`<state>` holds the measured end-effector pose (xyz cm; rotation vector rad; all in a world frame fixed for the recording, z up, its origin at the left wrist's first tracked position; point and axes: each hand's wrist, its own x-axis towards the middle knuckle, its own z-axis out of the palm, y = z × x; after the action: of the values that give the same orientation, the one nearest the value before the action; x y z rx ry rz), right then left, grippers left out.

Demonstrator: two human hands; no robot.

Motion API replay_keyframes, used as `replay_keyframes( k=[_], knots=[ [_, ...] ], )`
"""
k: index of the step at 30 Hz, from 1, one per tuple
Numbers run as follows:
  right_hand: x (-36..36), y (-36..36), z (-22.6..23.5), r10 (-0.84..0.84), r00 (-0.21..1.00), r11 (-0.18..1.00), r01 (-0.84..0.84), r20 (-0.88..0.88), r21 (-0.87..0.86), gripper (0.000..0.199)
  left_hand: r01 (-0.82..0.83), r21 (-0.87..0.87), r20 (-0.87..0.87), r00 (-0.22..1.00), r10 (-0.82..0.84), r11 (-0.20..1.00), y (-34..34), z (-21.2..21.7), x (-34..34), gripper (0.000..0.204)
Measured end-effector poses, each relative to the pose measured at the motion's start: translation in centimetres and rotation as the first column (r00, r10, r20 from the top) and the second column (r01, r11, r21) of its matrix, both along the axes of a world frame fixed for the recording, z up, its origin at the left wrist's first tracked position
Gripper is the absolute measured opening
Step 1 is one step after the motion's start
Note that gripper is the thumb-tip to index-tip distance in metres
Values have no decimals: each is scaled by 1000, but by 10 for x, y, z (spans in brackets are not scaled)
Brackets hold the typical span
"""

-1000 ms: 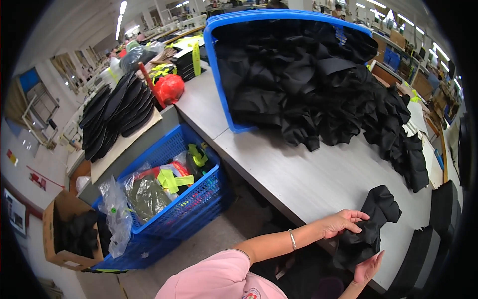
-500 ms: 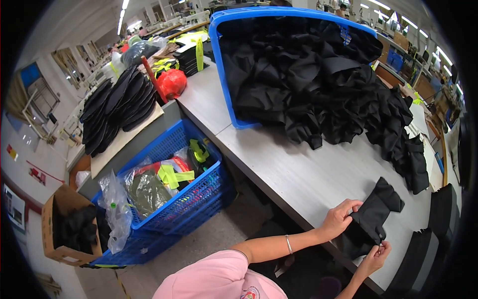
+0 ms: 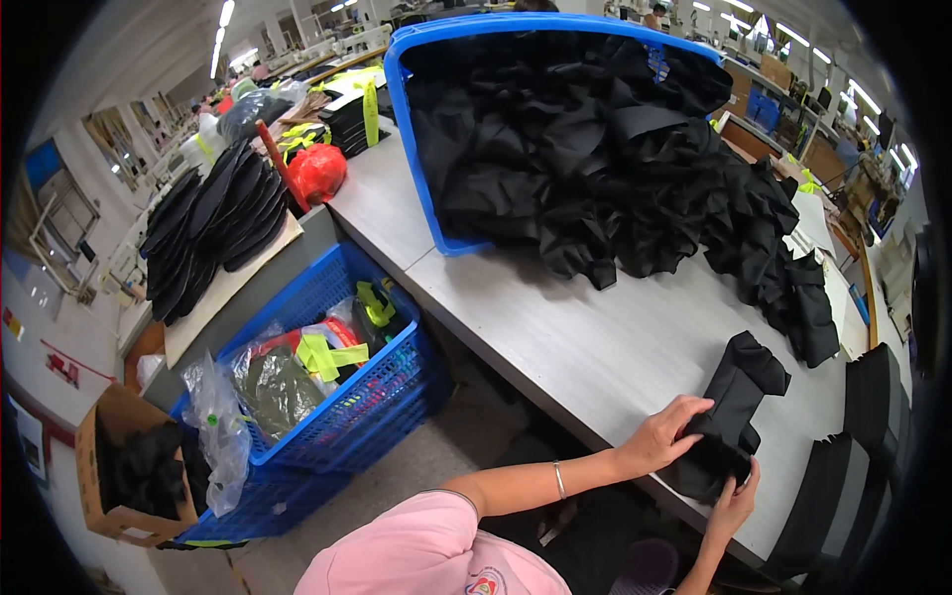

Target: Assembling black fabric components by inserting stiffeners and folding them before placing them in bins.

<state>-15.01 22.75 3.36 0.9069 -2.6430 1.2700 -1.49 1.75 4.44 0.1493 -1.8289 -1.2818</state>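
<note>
A folded piece of black fabric (image 3: 732,402) lies near the table's front edge, part of it raised between my hands. My left hand (image 3: 666,436) grips its left side, fingers closed on the cloth. At the near right corner, my right hand (image 3: 732,504) pinches the same piece between thumb and fingers. Beyond it, a large heap of crumpled black fabric pieces (image 3: 595,169) spills from a tipped blue crate (image 3: 421,169) onto the grey table (image 3: 535,327).
Stacks of folded black pieces (image 3: 828,496) line the table's right side. At left stand a blue basket (image 3: 347,407) with bagged items, a cardboard box (image 3: 104,476) of black cloth, and a pile of black curved panels (image 3: 213,223). A red bag (image 3: 319,171) sits on the far left table corner.
My hands still hold the black fabric piece, its upper part now turned and more rounded. My right hand has risen slightly along its edge. The whole view has shifted a little.
</note>
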Motion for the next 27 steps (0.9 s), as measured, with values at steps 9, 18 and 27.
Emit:
replay_keyframes(
  k=[9,18,27],
  knots=[
    [-130,135,89,-202,211,427,898,-956,108,58,9,225,168,985,-48,974,-4,-11,4,76],
    [-169,184,93,-356,817,750,539,-453,383,53,-31,369,209,977,-51,929,-8,-20,-1,33],
    [-152,187,106,-395,748,660,635,-534,402,45,59,445,170,974,-149,894,-9,-7,3,30]
  ],
)
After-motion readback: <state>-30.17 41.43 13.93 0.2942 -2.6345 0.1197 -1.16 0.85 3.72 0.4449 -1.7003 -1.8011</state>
